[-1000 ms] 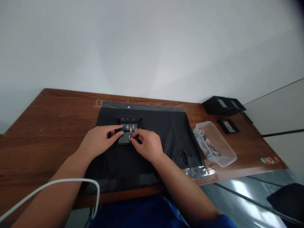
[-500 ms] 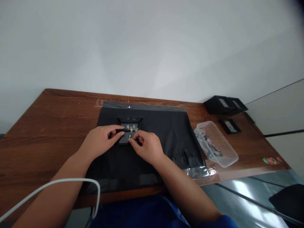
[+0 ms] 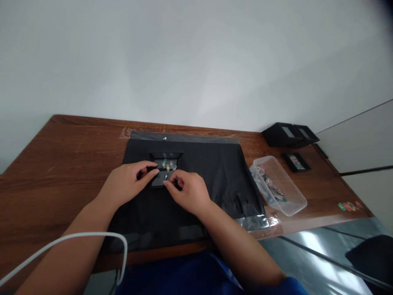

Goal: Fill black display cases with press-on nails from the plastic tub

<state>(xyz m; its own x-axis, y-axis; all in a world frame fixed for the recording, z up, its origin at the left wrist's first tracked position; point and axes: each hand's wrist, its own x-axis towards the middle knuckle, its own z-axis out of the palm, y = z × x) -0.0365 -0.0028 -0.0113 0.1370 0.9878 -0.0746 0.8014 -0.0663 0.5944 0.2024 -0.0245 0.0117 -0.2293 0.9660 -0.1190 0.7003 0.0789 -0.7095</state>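
A small black box (image 3: 158, 184) lies opened on the black mat, its grey inside holding several tiny shiny pieces. Among them are a green piece (image 3: 164, 162), clear ones and a pink-and-yellow one (image 3: 168, 167). My left hand (image 3: 130, 179) has its thumb and index finger closed on the box's left side. At the lower right of the box, my right hand (image 3: 188, 189) pinches at a small dark-green shiny piece (image 3: 166, 176). Its curled fingers cover the box's right corner. The pieces are too small to name exactly.
A clear plastic tub (image 3: 288, 190) with many small packets stands to the right. Behind it are a flat black case (image 3: 296, 162) and black boxes (image 3: 282, 135) by the wall. Colourful rings (image 3: 350, 206) lie near the table's right edge. A white cable (image 3: 86, 234) crosses my left forearm.
The view has shifted slightly. A green piece now shows at the box's upper left, where a clear one was seen. Both hands keep nearly the same places at the box.
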